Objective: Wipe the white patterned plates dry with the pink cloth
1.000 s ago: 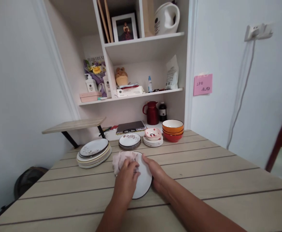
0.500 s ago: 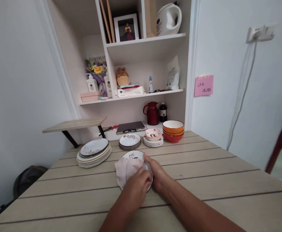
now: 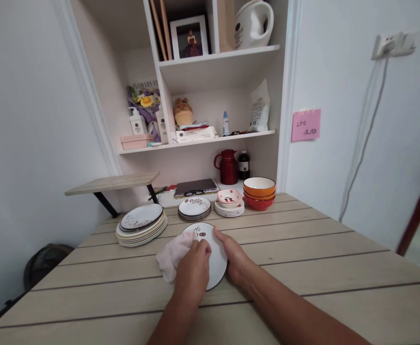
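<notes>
In front of me a white plate [image 3: 217, 261] with a dark rim and a small floral pattern is tilted up off the wooden table. My right hand [image 3: 234, 256] grips its right edge, thumb on the face and fingers behind. Bunched in my left hand [image 3: 196, 266] is a pale pink cloth [image 3: 174, 255], pressed on the left part of the plate. The cloth's loose end hangs past the plate's left edge. My left fingers are curled, and part of the plate lies hidden under hand and cloth.
Beyond the plate stand a large plate stack [image 3: 141, 225], a smaller plate stack [image 3: 194, 208], small dishes [image 3: 229, 203] and orange and red bowls [image 3: 259, 194]. A raised wooden stand [image 3: 112, 183] is at the left. Behind are a red jug [image 3: 227, 167] and a laptop [image 3: 195, 187].
My left hand has slid the cloth leftward and slightly up across the plate, baring more of its middle and right. My right hand keeps its hold on the edge.
</notes>
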Demonstrator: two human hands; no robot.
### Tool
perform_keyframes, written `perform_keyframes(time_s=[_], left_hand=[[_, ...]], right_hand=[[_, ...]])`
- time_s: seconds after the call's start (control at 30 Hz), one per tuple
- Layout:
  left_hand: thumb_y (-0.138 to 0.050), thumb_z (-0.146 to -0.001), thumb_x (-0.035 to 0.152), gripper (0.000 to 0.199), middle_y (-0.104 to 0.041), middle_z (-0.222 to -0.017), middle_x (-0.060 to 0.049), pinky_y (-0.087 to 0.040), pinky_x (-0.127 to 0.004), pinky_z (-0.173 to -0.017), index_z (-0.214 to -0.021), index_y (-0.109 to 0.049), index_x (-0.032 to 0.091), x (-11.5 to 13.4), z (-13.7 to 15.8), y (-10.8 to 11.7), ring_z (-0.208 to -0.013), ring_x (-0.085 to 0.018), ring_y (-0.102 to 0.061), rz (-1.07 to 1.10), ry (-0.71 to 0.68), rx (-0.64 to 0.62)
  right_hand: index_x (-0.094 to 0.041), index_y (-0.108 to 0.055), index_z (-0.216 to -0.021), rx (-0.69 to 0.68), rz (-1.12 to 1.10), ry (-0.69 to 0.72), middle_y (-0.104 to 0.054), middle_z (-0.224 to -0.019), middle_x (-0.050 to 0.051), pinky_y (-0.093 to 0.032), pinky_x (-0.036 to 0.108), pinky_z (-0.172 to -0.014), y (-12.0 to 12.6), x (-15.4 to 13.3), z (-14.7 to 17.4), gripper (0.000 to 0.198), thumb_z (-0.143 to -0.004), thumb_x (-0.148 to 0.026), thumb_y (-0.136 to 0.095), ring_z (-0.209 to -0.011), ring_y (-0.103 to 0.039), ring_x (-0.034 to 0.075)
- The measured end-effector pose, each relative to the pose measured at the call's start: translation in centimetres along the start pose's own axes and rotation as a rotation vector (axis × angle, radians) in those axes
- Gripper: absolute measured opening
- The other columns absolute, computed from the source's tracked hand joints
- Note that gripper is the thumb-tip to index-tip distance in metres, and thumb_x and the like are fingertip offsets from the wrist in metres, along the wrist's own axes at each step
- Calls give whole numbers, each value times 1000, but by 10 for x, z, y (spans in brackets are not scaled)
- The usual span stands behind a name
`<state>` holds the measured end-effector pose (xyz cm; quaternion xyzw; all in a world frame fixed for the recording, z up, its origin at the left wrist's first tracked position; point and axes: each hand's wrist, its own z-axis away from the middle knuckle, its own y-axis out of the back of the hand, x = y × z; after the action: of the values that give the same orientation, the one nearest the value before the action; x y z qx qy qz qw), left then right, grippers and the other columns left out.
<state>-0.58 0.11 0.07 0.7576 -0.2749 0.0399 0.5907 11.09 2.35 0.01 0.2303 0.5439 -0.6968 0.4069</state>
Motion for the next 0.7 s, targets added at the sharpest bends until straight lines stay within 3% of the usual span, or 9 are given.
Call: perform_keyframes(time_s=[0.1,0.33,0.57,0.7], left_hand=[[-35,-89,16,14,-58,-94,-3,-35,-26,-68,-89,-48,22,1,3,-4,-83,-16,-55,-34,-39,-74],[-33,-89,14,17,-57,-93,-3,-36,-25,-70,-89,-47,22,12,12,-14,-80,-15,-54,104,-320,-163],[-40,-83,11,15,-54,-97,-3,-37,-26,-75,-85,-50,22,15,10,-13,-85,-15,-52,181,-296,-127],[-42,-82,12,14,-55,-93,-2,-38,-26,-75,-81,-51,22,12,6,-15,-84,-15,-52,204,-158,-38]], right_hand=[[-13,-65,-92,44,-59,-1,-74,-81,9,-51,32,-68,0,-2,-1,37,-83,-47,-54,-70,-68,21],[-12,-64,-87,14,-66,-128,-72,-73,10,-51,31,-69,-1,-9,6,39,-83,-49,-53,-68,-67,20],[-14,-61,-77,0,-3,-146,-68,-63,6,-49,28,-58,2,-7,4,37,-81,-50,-56,-55,-61,17],[-13,-62,-79,-30,-5,-126,-69,-66,6,-50,29,-63,4,-4,-1,38,-81,-51,-55,-60,-64,18]])
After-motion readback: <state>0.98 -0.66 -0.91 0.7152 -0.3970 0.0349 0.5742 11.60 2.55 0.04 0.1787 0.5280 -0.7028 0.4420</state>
